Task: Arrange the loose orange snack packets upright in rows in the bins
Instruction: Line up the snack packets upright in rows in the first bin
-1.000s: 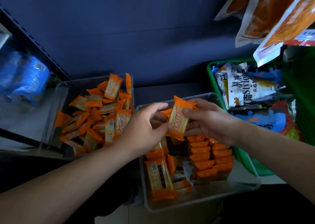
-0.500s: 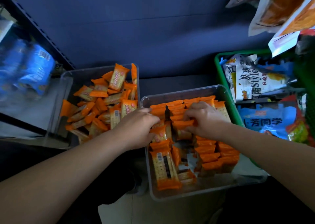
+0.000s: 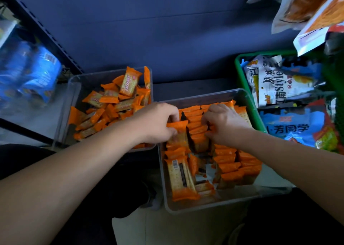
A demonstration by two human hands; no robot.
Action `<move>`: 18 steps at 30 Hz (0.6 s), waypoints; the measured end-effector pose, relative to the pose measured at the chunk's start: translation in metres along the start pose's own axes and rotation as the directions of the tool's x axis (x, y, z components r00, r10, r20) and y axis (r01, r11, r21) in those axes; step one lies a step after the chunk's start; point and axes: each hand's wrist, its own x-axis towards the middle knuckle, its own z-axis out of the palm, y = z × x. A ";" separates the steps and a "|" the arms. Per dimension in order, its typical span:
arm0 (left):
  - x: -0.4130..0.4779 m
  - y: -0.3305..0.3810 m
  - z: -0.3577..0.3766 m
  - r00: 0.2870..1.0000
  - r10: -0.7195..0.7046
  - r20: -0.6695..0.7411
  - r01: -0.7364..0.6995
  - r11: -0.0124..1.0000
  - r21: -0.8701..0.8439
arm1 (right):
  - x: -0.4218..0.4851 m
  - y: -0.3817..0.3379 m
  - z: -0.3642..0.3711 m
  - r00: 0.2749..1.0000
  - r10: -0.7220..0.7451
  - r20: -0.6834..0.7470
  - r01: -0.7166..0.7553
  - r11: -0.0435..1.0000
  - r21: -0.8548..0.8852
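Leftmost, blurred blue packets (image 3: 37, 73) sit on a shelf. Beside them the left bin (image 3: 74, 84), clear plastic, holds a jumbled heap of loose orange packets (image 3: 111, 103), lying flat and overlapping. Next, the left hand (image 3: 156, 123) reaches across into the right bin (image 3: 204, 95), thumb and fingers pinching the top edge of one upright packet (image 3: 176, 126). The right hand (image 3: 223, 123) is just beside it, fingers curled down among the standing rows (image 3: 232, 162) (whether they actually grip a packet, I cannot tell). A few flat packets (image 3: 180, 177) lie at that bin's near left. Far right, a green basket (image 3: 240, 58) holds assorted snack bags (image 3: 275, 80).
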 end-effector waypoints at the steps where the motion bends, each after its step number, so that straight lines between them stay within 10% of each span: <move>1: 0.000 0.003 -0.004 1.000 0.020 -0.015 -0.020 0.999 -0.030 | -0.002 0.001 -0.006 0.999 0.013 -0.048 -0.008 0.994 0.113; 5: 0.003 0.026 0.011 0.994 0.108 0.015 -0.104 0.984 -0.142 | -0.023 0.008 -0.032 0.983 0.170 -0.067 -0.132 0.916 0.379; 18: 0.033 0.029 0.103 0.994 0.097 -0.040 -0.088 0.980 0.180 | -0.093 0.029 -0.038 0.974 0.224 0.027 -0.210 0.858 0.468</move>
